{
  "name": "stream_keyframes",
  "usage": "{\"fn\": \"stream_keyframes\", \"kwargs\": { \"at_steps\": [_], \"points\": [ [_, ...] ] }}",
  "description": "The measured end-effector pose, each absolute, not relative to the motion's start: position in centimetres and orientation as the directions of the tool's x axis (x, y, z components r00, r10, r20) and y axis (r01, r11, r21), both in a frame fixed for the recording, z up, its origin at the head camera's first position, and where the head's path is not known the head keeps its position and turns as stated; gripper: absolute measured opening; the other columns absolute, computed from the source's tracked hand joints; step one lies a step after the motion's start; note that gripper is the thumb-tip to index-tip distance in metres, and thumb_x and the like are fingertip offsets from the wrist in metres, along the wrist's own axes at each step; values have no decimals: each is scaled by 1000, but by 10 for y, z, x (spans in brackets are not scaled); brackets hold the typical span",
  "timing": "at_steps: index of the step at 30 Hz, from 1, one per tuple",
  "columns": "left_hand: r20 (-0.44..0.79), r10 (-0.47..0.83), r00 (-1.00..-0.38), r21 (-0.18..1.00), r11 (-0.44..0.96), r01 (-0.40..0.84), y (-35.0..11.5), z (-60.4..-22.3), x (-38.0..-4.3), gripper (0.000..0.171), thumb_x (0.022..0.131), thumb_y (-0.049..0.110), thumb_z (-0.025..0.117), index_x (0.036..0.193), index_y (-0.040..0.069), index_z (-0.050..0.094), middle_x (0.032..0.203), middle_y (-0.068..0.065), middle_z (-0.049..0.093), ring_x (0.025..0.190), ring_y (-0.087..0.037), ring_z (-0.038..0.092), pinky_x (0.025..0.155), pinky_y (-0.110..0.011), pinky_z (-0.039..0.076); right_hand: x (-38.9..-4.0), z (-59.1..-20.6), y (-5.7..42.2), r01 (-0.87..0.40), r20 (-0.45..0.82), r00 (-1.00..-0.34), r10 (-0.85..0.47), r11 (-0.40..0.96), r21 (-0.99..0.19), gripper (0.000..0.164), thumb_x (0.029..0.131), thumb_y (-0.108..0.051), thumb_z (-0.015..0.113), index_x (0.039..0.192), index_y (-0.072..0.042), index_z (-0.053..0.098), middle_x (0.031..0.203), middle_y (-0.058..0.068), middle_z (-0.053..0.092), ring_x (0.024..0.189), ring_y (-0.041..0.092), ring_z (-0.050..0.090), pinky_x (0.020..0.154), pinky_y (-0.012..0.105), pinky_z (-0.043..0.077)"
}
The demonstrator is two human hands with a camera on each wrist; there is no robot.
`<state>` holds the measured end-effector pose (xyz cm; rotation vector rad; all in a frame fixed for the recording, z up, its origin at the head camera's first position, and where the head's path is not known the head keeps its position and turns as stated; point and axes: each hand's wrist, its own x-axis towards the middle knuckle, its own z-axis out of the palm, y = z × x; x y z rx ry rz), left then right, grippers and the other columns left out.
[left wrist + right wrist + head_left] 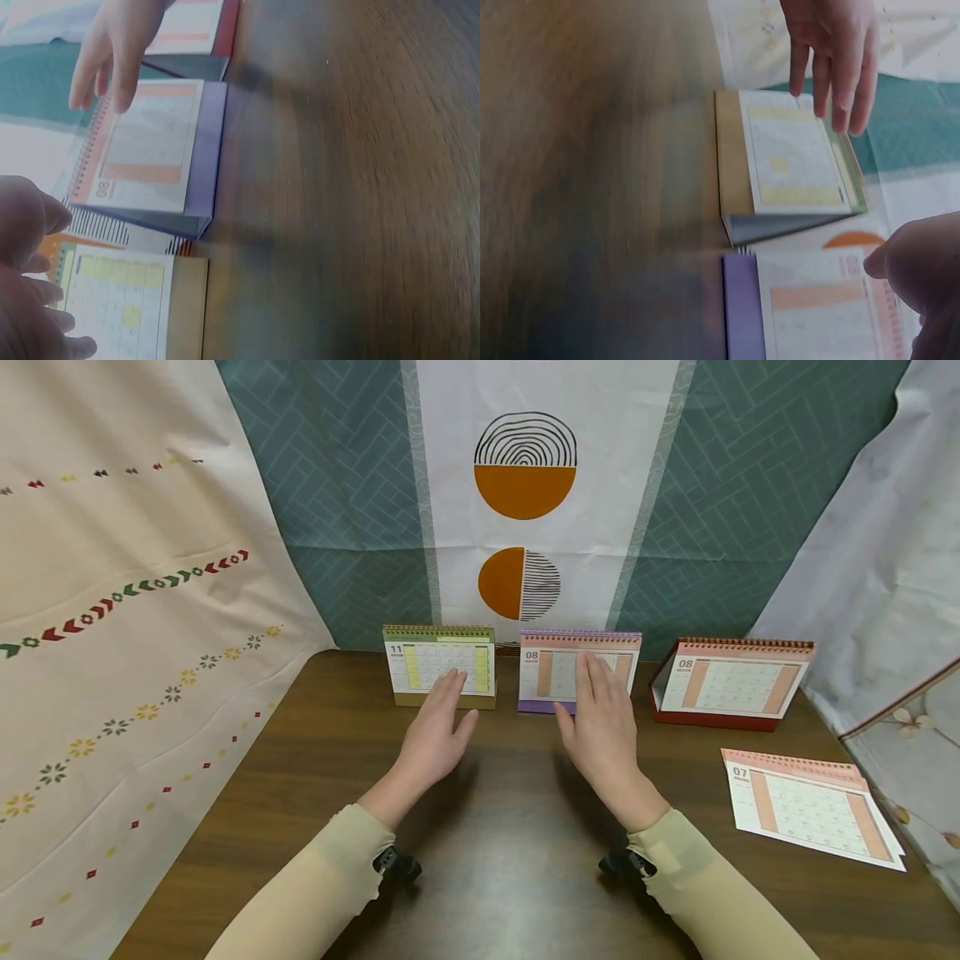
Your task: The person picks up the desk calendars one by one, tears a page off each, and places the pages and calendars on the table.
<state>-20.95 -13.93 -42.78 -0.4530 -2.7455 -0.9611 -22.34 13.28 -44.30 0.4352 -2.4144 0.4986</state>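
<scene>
Two spiral desk calendars stand side by side at the table's back. My left hand (437, 731) hovers in front of the green-topped calendar (442, 664), marked 11, on a tan stand; its fingers are extended and hold nothing. My right hand (602, 718) reaches out before the pink-topped calendar (543, 672), marked 08, on a purple stand. Its straight fingers overlap the page in the head view. In the left wrist view the purple-stand calendar (150, 142) shows between both hands. The right wrist view shows the tan-stand calendar (791, 150) below the left fingers.
Another pink calendar (731, 685), marked 08, stands on a red base at the back right. Loose calendar sheets (813, 810), the top one marked 07, lie on the brown wooden table (495, 877). Patterned cloth (345, 460) hangs behind and at both sides.
</scene>
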Motion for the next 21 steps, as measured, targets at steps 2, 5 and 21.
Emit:
{"fn": "stream_keyframes", "kwargs": {
  "at_steps": [2,5,21],
  "points": [
    [297,206,-932,569,746,346,-144,-429,-209,67,115,23,62,171,2,34,180,-20,25,166,-40,20,130,-57,23,-222,-443,125,-429,626,-752,-205,874,-230,85,100,-20,83,165,10,37,169,31,41,157,49,35,124,67,30],
    [320,179,-930,571,747,340,-151,-430,-209,66,114,22,62,171,2,35,180,-21,25,167,-40,19,129,-59,25,-220,-442,115,-443,614,-754,-234,871,-211,85,102,-21,82,166,9,36,170,29,40,159,48,33,125,67,29],
    [274,34,-961,652,728,212,-194,-435,-218,74,115,24,60,174,0,22,182,-22,15,168,-39,12,131,-59,19,-224,-444,72,-438,476,-822,-311,881,-181,85,107,-32,76,171,3,31,176,22,34,160,42,35,129,66,19]
  ]
}}
